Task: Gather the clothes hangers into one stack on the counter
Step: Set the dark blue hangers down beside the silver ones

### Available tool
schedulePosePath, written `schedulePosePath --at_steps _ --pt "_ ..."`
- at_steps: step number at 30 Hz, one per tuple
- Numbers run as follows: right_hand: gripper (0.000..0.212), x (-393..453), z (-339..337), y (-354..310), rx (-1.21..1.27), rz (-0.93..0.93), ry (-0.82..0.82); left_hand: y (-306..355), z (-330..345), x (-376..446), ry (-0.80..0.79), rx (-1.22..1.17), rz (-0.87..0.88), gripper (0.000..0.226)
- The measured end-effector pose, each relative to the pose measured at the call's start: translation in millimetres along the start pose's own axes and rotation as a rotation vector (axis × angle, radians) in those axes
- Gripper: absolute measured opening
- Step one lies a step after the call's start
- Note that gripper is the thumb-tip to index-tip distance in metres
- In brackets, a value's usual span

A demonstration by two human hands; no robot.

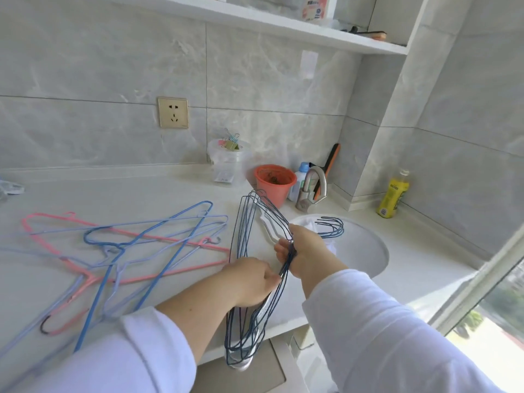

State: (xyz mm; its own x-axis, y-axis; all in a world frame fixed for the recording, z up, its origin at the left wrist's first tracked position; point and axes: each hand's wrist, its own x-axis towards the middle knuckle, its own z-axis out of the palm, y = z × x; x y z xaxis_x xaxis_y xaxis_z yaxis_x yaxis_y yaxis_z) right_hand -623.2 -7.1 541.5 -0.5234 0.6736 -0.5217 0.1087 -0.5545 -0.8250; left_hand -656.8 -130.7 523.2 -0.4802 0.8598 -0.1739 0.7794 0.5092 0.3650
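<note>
Toward the left end of the worktop (158, 188) a loose heap of hangers (124, 251) lies criss-crossed, pink and pale blue ones overlapping at odd angles, some reaching past the front edge. Just right of the heap, the left hand (249, 282) has its fingers (270, 279) pinched shut on the wires of a bundle of dark blue hangers (246, 279). The bundle stands nearly on edge, its low end hanging past the front edge and its far end pointing toward the back wall. The right hand (303, 253) is wrapped closed around the necks of the same bundle, with the hooks sticking out over the sink (368, 251) at the right end. A white hanger seems to be mixed into the bundle, though it is hard to be sure.

The risk, as I judge it, is snagging: thin hooks could catch in the tangled heap when the bundle is laid down, dragging hangers off the front edge. A slack grip could also let one slide into the sink.
</note>
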Motion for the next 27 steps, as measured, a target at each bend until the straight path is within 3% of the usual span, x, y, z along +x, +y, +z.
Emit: schedulePosePath --at_steps 5,8,13,18,23,27 --pt "0.015 -24 -6 -6 -0.135 -0.005 0.071 -1 7 -2 0.017 -0.022 0.056 0.047" --pt "0.05 -31 -7 -12 -0.221 -0.007 0.05 1 6 -3 0.014 0.004 0.069 0.047" --pt "0.019 -47 -22 -26 -0.289 -0.053 0.066 5 9 -4 -0.018 0.166 0.036 0.038" --pt "0.047 -58 -27 -38 -0.299 -0.1 0.052 10 4 -8 -0.014 0.169 0.042 0.05" --pt "0.024 -55 -4 -41 -0.348 -0.172 0.06 1 -21 -20 0.083 -0.029 0.078 0.038" --pt "0.008 -51 38 -24 -0.336 -0.202 -0.088 -42 -41 -39 0.241 -0.147 -0.081 0.031"
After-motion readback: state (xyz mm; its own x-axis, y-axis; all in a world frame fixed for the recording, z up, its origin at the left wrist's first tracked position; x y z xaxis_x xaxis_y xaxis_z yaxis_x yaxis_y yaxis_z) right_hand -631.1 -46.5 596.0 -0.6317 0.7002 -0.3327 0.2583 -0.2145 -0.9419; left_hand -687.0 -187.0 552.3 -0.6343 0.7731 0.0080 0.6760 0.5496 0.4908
